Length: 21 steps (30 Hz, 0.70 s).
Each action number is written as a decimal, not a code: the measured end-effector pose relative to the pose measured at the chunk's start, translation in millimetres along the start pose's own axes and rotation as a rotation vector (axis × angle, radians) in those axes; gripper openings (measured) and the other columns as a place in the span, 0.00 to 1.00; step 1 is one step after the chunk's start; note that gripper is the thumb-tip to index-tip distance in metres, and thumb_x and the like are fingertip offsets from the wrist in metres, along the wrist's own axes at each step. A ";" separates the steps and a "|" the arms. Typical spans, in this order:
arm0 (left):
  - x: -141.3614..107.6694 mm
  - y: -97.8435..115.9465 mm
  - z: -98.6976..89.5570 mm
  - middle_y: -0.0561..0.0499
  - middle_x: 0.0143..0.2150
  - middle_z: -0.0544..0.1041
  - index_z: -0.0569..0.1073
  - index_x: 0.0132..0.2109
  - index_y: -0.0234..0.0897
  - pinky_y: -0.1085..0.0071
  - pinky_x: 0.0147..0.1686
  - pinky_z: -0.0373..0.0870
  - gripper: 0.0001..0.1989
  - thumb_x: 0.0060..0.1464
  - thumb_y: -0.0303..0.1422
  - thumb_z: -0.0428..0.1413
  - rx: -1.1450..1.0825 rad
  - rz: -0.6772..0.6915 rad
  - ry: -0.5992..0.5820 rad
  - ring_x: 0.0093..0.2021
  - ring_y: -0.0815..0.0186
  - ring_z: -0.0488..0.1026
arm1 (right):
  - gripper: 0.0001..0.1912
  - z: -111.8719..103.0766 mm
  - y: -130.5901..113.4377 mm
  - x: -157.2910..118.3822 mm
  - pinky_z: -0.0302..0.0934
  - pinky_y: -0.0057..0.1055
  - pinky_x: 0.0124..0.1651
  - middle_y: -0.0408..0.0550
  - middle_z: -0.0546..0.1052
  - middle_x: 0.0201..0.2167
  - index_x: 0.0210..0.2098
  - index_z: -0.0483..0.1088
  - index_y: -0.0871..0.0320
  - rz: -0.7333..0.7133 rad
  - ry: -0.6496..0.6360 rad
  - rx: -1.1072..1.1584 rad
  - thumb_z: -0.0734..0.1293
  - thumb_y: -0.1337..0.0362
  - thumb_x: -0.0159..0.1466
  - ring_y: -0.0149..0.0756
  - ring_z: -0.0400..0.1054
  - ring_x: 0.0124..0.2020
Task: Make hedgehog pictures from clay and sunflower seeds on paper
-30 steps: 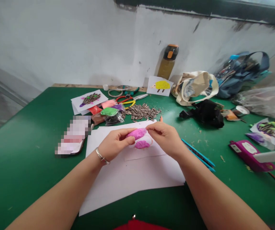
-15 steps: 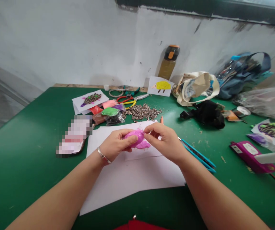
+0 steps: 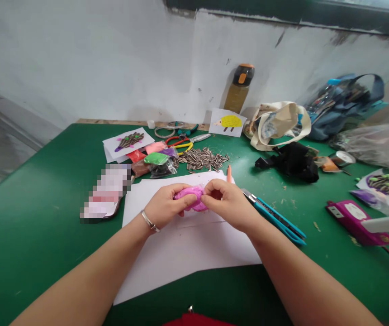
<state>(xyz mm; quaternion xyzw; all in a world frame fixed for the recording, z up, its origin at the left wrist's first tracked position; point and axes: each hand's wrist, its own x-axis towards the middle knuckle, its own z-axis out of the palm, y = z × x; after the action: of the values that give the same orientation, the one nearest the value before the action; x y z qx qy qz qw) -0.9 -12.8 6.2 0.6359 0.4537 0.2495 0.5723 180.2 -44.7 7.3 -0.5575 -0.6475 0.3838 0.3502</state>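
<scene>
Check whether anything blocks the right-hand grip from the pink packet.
Nothing visible does: the right-hand grip is at the right end of the pink packet, which the left-hand grip holds. The white paper lies beneath them, not between.

— Please, what to notice near the wall?
— Notice there an orange-topped bottle and, to the right of it, a cream bag, then a blue bag.
— And nearer, on the table?
— Black cloth, just in front of the cream bag. Farther to the right, a magenta device. On the left, a phone, partly blurred.
</scene>
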 end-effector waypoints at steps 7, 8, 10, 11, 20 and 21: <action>5.0 -6.7 -5.4 0.53 0.25 0.69 0.74 0.39 0.32 0.78 0.19 0.61 0.18 0.51 0.44 0.59 -0.168 -0.007 0.063 0.22 0.73 0.63 | 0.06 2.2 -7.0 -3.4 0.63 0.28 0.34 0.41 0.73 0.29 0.33 0.71 0.55 -0.187 0.027 0.017 0.63 0.68 0.61 0.28 0.65 0.28; 5.7 -8.0 -6.2 0.54 0.24 0.67 0.74 0.38 0.33 0.79 0.18 0.59 0.17 0.51 0.44 0.59 -0.213 -0.007 0.059 0.21 0.73 0.62 | 0.08 1.1 -6.1 -2.6 0.64 0.29 0.34 0.42 0.73 0.31 0.36 0.73 0.53 -0.200 0.034 0.027 0.62 0.68 0.62 0.29 0.66 0.30; 6.7 -9.9 -7.1 0.56 0.22 0.65 0.73 0.36 0.33 0.80 0.17 0.57 0.16 0.52 0.44 0.59 -0.290 -0.013 0.036 0.20 0.74 0.61 | 0.11 -0.8 -2.5 -0.3 0.66 0.29 0.35 0.43 0.72 0.32 0.40 0.74 0.51 -0.210 0.054 0.041 0.62 0.67 0.63 0.30 0.67 0.32; 6.9 -10.5 -7.2 0.56 0.22 0.65 0.73 0.35 0.34 0.80 0.17 0.56 0.16 0.52 0.44 0.59 -0.316 -0.018 0.022 0.20 0.74 0.60 | 0.12 -1.6 -0.2 0.9 0.66 0.30 0.35 0.43 0.72 0.31 0.41 0.75 0.51 -0.210 0.061 0.041 0.61 0.67 0.63 0.30 0.67 0.32; 5.0 -7.5 -5.3 0.57 0.21 0.63 0.71 0.33 0.33 0.81 0.16 0.51 0.17 0.51 0.45 0.60 -0.432 -0.040 -0.045 0.18 0.77 0.57 | 0.13 -8.6 6.8 3.8 0.65 0.35 0.44 0.41 0.68 0.28 0.45 0.75 0.45 -0.242 0.011 -0.121 0.65 0.65 0.62 0.28 0.66 0.30; 5.0 -7.4 -5.3 0.57 0.21 0.63 0.71 0.34 0.33 0.82 0.16 0.51 0.17 0.51 0.45 0.60 -0.445 -0.046 -0.048 0.18 0.78 0.57 | 0.14 -9.4 5.5 3.6 0.64 0.35 0.44 0.41 0.68 0.28 0.45 0.75 0.45 -0.247 -0.013 -0.122 0.65 0.65 0.62 0.28 0.66 0.29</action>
<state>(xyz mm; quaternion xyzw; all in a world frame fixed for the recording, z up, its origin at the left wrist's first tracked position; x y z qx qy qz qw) -5.1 -6.3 -0.7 0.4892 0.3884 0.3151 0.7146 190.5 -39.6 6.8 -0.4916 -0.7355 0.3011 0.3559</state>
